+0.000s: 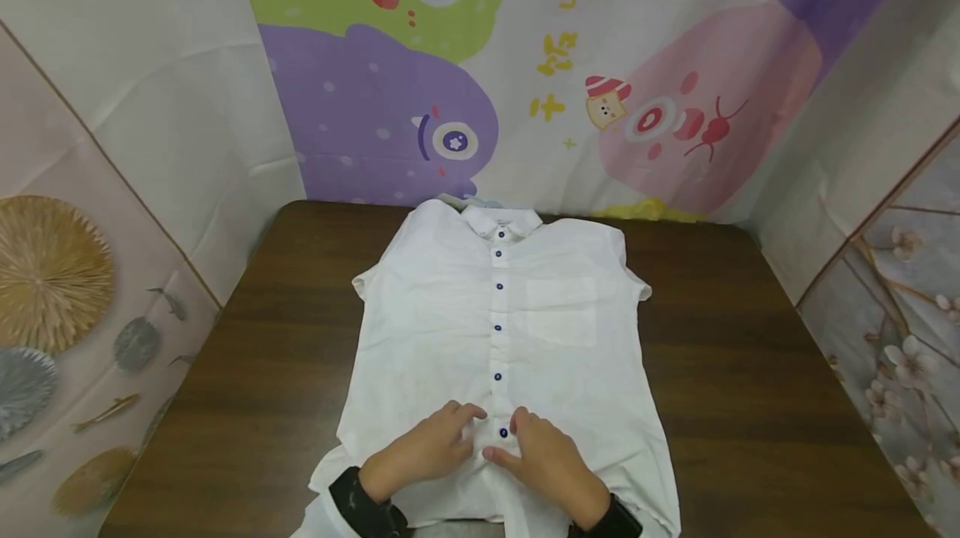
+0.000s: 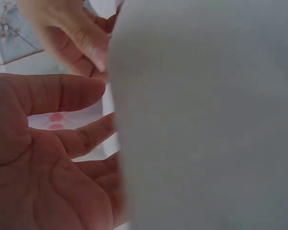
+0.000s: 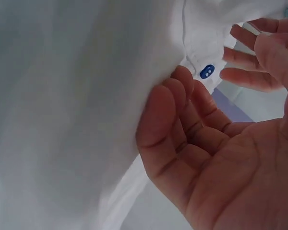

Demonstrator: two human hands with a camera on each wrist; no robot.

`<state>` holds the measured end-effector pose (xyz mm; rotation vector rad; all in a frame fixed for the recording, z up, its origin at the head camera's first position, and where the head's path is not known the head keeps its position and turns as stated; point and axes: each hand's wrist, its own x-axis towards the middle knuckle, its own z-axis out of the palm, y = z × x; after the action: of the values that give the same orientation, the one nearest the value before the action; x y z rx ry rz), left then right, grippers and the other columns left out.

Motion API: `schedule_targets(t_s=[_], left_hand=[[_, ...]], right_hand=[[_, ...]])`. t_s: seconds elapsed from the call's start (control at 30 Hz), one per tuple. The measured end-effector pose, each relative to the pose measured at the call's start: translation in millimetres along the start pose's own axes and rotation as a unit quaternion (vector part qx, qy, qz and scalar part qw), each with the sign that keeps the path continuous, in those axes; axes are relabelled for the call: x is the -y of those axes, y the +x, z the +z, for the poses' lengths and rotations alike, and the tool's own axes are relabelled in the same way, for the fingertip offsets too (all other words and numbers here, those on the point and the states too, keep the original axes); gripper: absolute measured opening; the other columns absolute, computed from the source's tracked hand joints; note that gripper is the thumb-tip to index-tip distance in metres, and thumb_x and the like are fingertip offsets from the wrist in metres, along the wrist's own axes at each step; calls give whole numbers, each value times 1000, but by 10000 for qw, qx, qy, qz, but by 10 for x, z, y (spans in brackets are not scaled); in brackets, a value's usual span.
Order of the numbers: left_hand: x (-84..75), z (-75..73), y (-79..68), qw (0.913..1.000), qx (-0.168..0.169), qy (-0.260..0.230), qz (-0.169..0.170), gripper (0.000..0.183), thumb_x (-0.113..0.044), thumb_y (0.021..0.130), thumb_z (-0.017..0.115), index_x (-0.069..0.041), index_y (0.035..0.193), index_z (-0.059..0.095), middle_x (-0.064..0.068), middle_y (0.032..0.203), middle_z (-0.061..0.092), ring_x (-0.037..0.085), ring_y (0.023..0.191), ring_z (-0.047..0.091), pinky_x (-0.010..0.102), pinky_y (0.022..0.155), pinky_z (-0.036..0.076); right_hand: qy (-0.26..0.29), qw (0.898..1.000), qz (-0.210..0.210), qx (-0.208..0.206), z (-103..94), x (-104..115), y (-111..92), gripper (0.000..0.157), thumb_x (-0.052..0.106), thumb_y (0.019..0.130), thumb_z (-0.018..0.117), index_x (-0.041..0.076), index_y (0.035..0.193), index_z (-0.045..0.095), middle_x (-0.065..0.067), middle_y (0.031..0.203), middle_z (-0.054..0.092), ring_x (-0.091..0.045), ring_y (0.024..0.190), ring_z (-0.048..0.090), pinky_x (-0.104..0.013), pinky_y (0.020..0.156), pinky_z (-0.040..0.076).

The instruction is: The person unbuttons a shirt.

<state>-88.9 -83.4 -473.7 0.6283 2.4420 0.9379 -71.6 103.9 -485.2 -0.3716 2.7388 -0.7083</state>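
Observation:
A white short-sleeved shirt (image 1: pixel 435 338) lies front up, collar at the far end, with a row of blue buttons down its placket. My left hand (image 1: pixel 437 442) is over the lower front, left of the lowest visible button (image 1: pixel 504 433). To the right of that button is my right hand (image 1: pixel 551 455), its thumb and forefinger apart. In the left wrist view, the left hand's relaxed fingers (image 2: pixel 86 136) reach the edge of white cloth. The right hand's bent fingers (image 3: pixel 158 115) touch the cloth in the right wrist view, with the thumb away from them.
The shirt rests on a dark brown wooden table (image 1: pixel 255 379). A cartoon-printed cloth (image 1: pixel 390 104) hangs behind the far edge, and pale patterned panels (image 1: pixel 892 338) stand at both sides. Dark bands (image 1: pixel 363 505) circle both wrists.

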Motion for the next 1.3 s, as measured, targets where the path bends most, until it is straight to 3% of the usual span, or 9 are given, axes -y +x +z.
schedule_targets(t_s=[0.27, 0.53, 0.63, 0.83, 1.07, 1.3], left_hand=[[17, 107, 4, 9983, 25, -455, 356, 28, -3, 85, 54, -2, 113, 57, 13, 102, 63, 27, 93, 60, 33, 78, 48], [-21, 161, 35, 9958, 140, -857, 305, 28, 0, 85, 52, -5, 112, 59, 8, 101, 64, 14, 86, 58, 25, 75, 47], [-29, 169, 38, 9957, 136, -885, 255, 26, -2, 87, 52, -6, 112, 59, 6, 101, 63, 7, 81, 55, 23, 72, 46], [-20, 173, 35, 9955, 9, -816, 484, 28, 1, 89, 48, -7, 113, 59, 5, 102, 64, 5, 80, 51, 21, 72, 43], [-15, 174, 35, 9936, -39, -906, 671, 32, 3, 88, 46, -9, 115, 58, 5, 105, 65, 4, 75, 49, 19, 67, 40], [0, 148, 39, 9952, -234, -618, 716, 29, -2, 87, 52, -7, 115, 55, 8, 110, 59, 7, 82, 56, 21, 69, 45]], right_hand=[[-245, 9997, 16, -67, 63, 7, -11, 50, 55, 79, 63, 8, 89, 49, 1, 63, 49, -12, 51, 41, -27, 45, 32], [-518, 9986, -17, -114, 128, -1, 4, 47, 50, 79, 66, 7, 86, 46, -1, 63, 49, -14, 52, 45, -30, 44, 33], [-615, 9978, -70, -223, 141, -3, 9, 46, 48, 80, 66, 7, 85, 46, -2, 62, 49, -16, 52, 48, -31, 44, 33], [-641, 9974, -40, -326, 140, 5, 14, 31, 32, 83, 65, 8, 84, 46, -1, 62, 49, -15, 52, 47, -30, 45, 32], [-627, 9959, -155, -632, 141, 5, 20, 15, 17, 77, 61, 10, 76, 48, 0, 60, 49, -13, 50, 44, -30, 45, 32], [-383, 9953, -300, -840, 103, 8, 20, 18, 12, 76, 59, 14, 67, 43, 5, 55, 40, -8, 47, 36, -24, 43, 27]])
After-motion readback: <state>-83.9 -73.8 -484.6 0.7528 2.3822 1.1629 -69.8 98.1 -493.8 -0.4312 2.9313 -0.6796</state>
